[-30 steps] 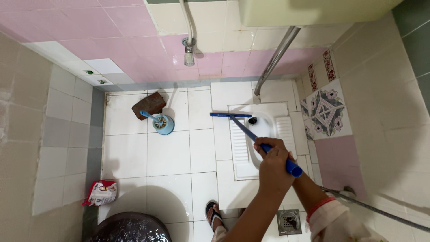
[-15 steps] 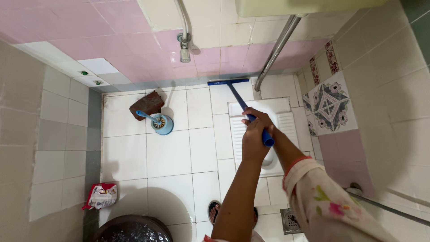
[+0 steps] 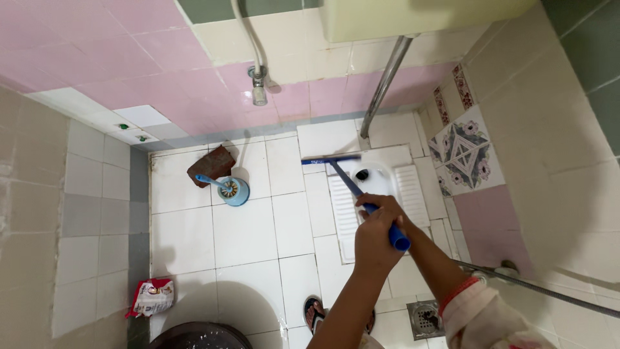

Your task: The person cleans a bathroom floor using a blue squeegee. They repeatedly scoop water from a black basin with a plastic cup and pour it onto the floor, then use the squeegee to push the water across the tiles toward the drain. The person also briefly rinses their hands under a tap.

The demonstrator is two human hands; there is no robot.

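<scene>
Left hand: my left hand point(image 3: 378, 242) is clamped around the blue handle of the floor squeegee point(image 3: 361, 194), low on the shaft.
Right hand: my right hand point(image 3: 386, 208) is closed on the same handle, touching the left hand — the two sit together; how the fingers lie I cannot tell, since the left hand covers part of it.
Squeegee position: the handle runs tilted away from me, up and to the left; the blue blade lies crosswise at the far rim of the squat toilet pan point(image 3: 378, 187), near its drain hole.
Pan location: set into the white tiled floor point(image 3: 245, 232), close to the pink back wall.
Left of the pan: a blue toilet brush in its round holder point(image 3: 232, 189), touching a brown brick-like block point(image 3: 210, 165).
Near corner: a red-and-white packet point(image 3: 152, 297) lies on the floor beside a dark bucket point(image 3: 200, 337).
Near my feet: a sandal point(image 3: 315, 312) — and a square floor drain point(image 3: 426, 318) to its right.
</scene>
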